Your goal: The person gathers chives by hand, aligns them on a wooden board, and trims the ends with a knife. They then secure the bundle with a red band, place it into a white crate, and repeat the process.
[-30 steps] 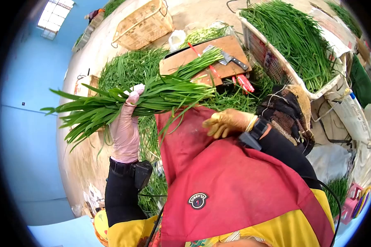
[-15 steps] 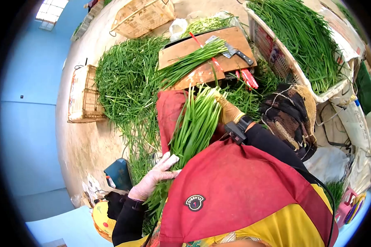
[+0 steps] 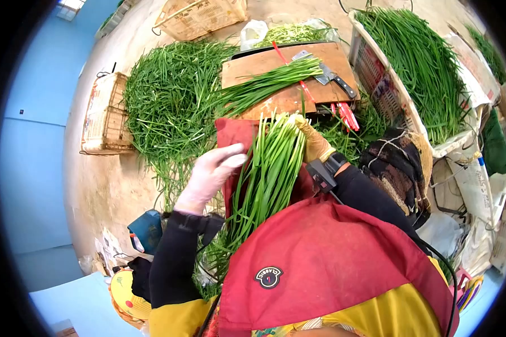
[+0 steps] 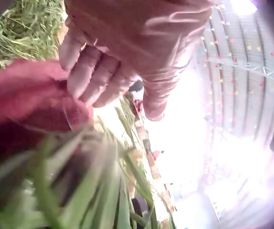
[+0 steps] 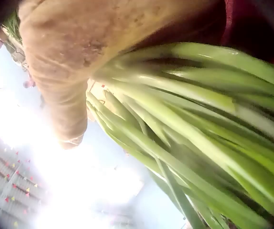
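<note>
A thick bunch of garlic chives (image 3: 272,168) lies over the red apron (image 3: 320,241), pale stem ends pointing away from me and leaves toward my lap. My right hand (image 3: 316,140), in a yellowish glove, grips the bunch near the pale ends. In the right wrist view its thumb (image 5: 70,119) sticks out past the stems (image 5: 175,109); the other fingers are mostly hidden. To the left of the bunch, my pink-gloved left hand (image 3: 208,174) holds nothing, its fingers (image 4: 94,76) extended and slightly bent above the leaves (image 4: 98,186).
Ahead is a wooden board (image 3: 253,73) bearing a smaller chive bunch (image 3: 270,84) and a cleaver (image 3: 334,78). Loose chives (image 3: 174,95) pile up on the left by a crate (image 3: 104,115). On the right stands a crate (image 3: 393,84) full of chives, near a dark cloth bundle (image 3: 396,168).
The bunch, held sideways at the left by my left hand, has swung onto the apron. My right hand has taken its pale end. My left hand has let go and moved up alongside.
</note>
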`<state>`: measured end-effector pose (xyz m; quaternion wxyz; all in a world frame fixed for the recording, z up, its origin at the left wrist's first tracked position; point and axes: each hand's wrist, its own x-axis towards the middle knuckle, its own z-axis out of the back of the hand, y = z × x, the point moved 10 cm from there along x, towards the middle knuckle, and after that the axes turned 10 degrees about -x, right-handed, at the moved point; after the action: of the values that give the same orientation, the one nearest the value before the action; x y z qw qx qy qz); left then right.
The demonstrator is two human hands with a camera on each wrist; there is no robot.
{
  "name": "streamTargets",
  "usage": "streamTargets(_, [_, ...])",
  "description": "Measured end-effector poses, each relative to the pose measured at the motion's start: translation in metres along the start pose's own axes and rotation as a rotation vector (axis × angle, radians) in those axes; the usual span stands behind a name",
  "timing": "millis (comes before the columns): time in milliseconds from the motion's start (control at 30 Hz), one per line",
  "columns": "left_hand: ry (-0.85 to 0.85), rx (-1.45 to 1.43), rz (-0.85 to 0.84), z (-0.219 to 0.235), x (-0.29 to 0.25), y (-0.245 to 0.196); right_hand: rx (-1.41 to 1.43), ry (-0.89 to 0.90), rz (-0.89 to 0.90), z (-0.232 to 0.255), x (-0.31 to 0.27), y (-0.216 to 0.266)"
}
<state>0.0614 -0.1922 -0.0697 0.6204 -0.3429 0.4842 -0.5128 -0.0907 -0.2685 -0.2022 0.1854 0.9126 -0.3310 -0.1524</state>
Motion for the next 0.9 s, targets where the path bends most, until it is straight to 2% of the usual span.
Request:
streamTargets(33, [-0.033,0.123,-0.087,-0.010,0.010,-0.010,-0.011,0.024,-0.014,-0.006,0.002,0.002])
streamTargets(67, [0.046,0.325,0.054,-0.026,0.023,-0.015,-0.010,0.112,-0.028,-0.013,0.005,0.001])
streamTargets(100, [0.127,0.528,0.198,-0.034,0.028,-0.018,-0.018,0.112,-0.029,-0.019,0.005,0.004])
streamTargets(133, [0.126,0.524,0.194,-0.036,0.032,-0.007,-0.037,0.110,0.007,-0.025,0.003,0.009])
streamTargets(200, [0.034,0.075,0.173,-0.037,0.041,0.014,-0.036,0.142,0.019,-0.033,0.001,0.013])
streamTargets(233, [0.035,0.077,0.168,-0.039,0.040,0.016,-0.039,0.143,0.024,-0.033,0.001,0.013])
streamTargets(300, [0.023,-0.407,0.002,-0.044,0.032,-0.011,-0.030,0.130,0.093,-0.042,-0.003,0.021])
streamTargets(333, [0.004,-0.469,-0.033,-0.044,0.035,-0.003,-0.015,0.162,0.072,-0.041,-0.003,0.019])
streamTargets(367, [0.004,-0.467,-0.032,-0.046,0.034,-0.004,-0.013,0.162,0.073,-0.045,-0.004,0.021])
streamTargets(433, [0.019,-0.399,-0.058,-0.052,0.031,-0.009,-0.043,0.310,0.094,-0.070,-0.010,0.027])
streamTargets(500, [0.004,-0.442,-0.039,-0.052,0.029,-0.007,-0.029,0.265,0.113,-0.072,-0.013,0.028])
streamTargets(567, [0.047,-0.281,0.045,-0.052,0.027,-0.006,-0.081,0.125,0.132,-0.047,-0.011,0.026])
streamTargets(600, [0.053,-0.268,-0.022,-0.048,0.028,-0.024,-0.044,0.080,0.107,-0.046,-0.014,0.025])
streamTargets(633, [0.075,-0.314,-0.001,-0.041,0.031,-0.036,-0.035,0.075,0.109,-0.048,-0.019,0.027])
streamTargets(700, [0.118,-0.392,-0.075,-0.026,0.037,-0.057,-0.076,0.067,0.133,-0.065,-0.032,0.036])
streamTargets(733, [0.297,-0.499,-0.054,-0.041,0.037,-0.058,-0.075,0.069,0.138,-0.069,-0.035,0.035])
streamTargets(767, [0.335,-0.417,-0.040,-0.057,0.033,-0.050,-0.075,0.074,0.144,-0.074,-0.039,0.035])
streamTargets(833, [0.552,-0.608,0.241,-0.099,0.009,-0.020,-0.085,0.118,0.209,-0.087,-0.046,0.040])
streamTargets(900, [0.544,-0.780,0.327,-0.127,-0.017,0.002,-0.103,0.093,0.196,-0.088,-0.059,0.048])
